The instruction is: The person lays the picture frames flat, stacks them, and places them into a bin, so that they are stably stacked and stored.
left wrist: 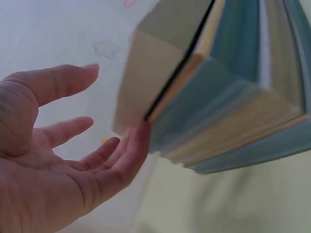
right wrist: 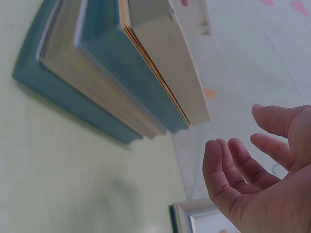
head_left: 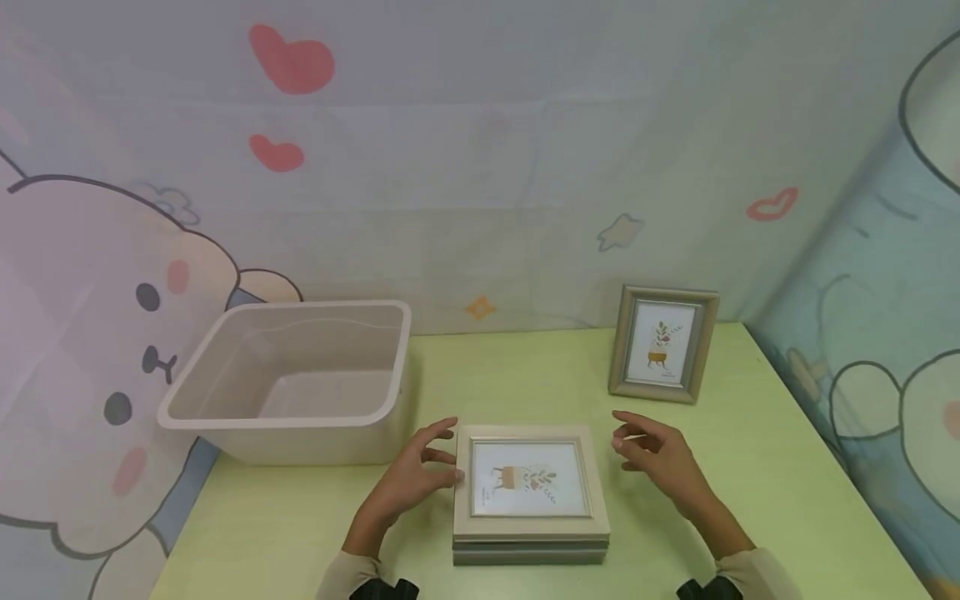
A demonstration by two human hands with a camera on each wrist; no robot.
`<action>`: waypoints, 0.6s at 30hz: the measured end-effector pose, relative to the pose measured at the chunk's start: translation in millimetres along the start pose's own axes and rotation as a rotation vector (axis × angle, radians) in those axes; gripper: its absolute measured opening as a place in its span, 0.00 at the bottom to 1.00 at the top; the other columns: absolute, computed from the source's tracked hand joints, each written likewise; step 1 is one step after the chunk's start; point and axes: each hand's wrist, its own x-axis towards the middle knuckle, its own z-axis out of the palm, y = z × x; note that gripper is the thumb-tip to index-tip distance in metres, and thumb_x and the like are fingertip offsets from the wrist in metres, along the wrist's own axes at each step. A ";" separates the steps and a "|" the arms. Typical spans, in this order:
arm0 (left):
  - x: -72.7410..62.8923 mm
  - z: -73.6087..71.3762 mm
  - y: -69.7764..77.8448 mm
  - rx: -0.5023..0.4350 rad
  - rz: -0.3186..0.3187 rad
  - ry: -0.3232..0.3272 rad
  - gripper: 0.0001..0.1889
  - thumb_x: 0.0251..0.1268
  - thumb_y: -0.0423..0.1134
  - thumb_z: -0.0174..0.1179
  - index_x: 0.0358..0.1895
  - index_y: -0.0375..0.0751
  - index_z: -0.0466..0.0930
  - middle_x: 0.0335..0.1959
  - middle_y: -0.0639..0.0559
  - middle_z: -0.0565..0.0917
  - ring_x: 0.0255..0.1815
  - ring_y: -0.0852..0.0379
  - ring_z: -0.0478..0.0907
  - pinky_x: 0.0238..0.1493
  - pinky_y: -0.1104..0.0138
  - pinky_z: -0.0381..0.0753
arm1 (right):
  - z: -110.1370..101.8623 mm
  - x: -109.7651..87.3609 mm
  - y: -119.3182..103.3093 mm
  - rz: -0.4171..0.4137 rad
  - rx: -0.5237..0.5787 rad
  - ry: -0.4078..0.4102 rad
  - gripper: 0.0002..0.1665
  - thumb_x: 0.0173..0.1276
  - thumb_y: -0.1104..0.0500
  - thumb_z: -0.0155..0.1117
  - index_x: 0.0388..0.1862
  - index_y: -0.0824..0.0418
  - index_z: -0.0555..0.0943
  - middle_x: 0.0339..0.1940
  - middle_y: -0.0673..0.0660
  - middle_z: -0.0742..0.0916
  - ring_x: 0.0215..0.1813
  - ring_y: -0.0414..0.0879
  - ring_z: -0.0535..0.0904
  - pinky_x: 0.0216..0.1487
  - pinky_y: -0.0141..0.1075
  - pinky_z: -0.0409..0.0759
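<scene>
A stack of picture frames lies in the middle of the table, topped by a cream picture frame [head_left: 531, 527] with a plant print. In the left wrist view, blue-grey frames [left wrist: 238, 39] and beige ones show beneath it. My left hand [head_left: 412, 479] is at the stack's left side, fingers loosely bent, fingertips at the top frame's edge; whether they touch it I cannot tell. To the right of the stack, my right hand [head_left: 663, 458] hovers apart from it with relaxed fingers and nothing in them. Behind that hand stands a champagne-coloured picture frame [head_left: 708, 333], tilted back.
A beige plastic bin [head_left: 300, 442] stands at the left rear of the pale green table [head_left: 510, 375], with nothing visible inside. A printed cloth [head_left: 480, 150] with hearts and cartoon figures hangs behind the table and along its sides.
</scene>
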 end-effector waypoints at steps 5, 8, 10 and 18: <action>10.4 0.9 21.5 0.093 0.085 0.033 0.38 0.62 0.31 0.67 0.75 0.47 0.63 0.69 0.35 0.67 0.66 0.36 0.73 0.53 0.55 0.82 | -18.4 6.8 -3.7 -0.048 -0.069 0.068 0.27 0.73 0.60 0.63 0.67 0.70 0.73 0.51 0.70 0.83 0.44 0.30 0.82 0.43 0.35 0.88; 21.4 4.3 36.2 0.113 0.140 0.009 0.38 0.63 0.32 0.66 0.76 0.46 0.62 0.71 0.35 0.67 0.68 0.35 0.71 0.59 0.49 0.79 | -29.8 11.2 -3.8 -0.065 -0.108 0.101 0.28 0.73 0.60 0.63 0.67 0.71 0.73 0.53 0.72 0.83 0.44 0.26 0.81 0.42 0.35 0.88; 29.6 7.5 47.2 0.132 0.164 -0.026 0.38 0.64 0.33 0.65 0.77 0.46 0.60 0.73 0.37 0.65 0.70 0.35 0.69 0.62 0.46 0.78 | -37.7 15.0 -3.5 -0.080 -0.127 0.129 0.27 0.73 0.61 0.62 0.67 0.72 0.73 0.54 0.73 0.83 0.44 0.25 0.79 0.42 0.34 0.88; 68.4 24.2 89.0 0.186 0.182 -0.150 0.41 0.67 0.35 0.64 0.80 0.51 0.53 0.81 0.47 0.55 0.78 0.39 0.59 0.70 0.46 0.71 | -71.1 31.9 -0.6 -0.139 -0.247 0.289 0.26 0.72 0.61 0.63 0.66 0.71 0.75 0.53 0.74 0.83 0.41 0.18 0.75 0.38 0.22 0.83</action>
